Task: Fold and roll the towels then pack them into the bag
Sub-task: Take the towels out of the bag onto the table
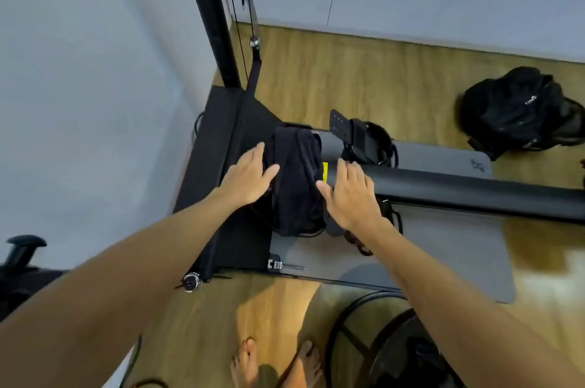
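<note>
The left hand (250,177) was spread flat, fingers straight and slightly fanned, its thumb tip touching or just beside the left edge of the dark towel (296,185). The right hand (351,194) was likewise flat with straight fingers, its thumb at the towel's right edge; whether it touched the cloth could not be told. Neither hand gripped anything. Both bare forearms reached in from 6 o'clock toward the centre.

The towel lay bunched and draped between the two hands, hanging over the end of a grey roller (443,188) that ran from the centre out toward 3 o'clock. A yellow label (325,171) showed on the roller just right of the towel. Under the towel sat the black base (228,147) of a machine whose black post (209,14) rose toward 12 o'clock, with cables (235,8) beside it. A black bracket (343,129) stood just past the roller at about 1 o'clock from the towel.

A grey mat (443,261) lay on the wood floor (364,77) at 4 o'clock from the hands. The black bag (519,109) sat on the floor at 2 o'clock, well apart from the towel. Bare feet (275,362) showed at 6 o'clock, and part of a chair (22,248) at 8 o'clock.
</note>
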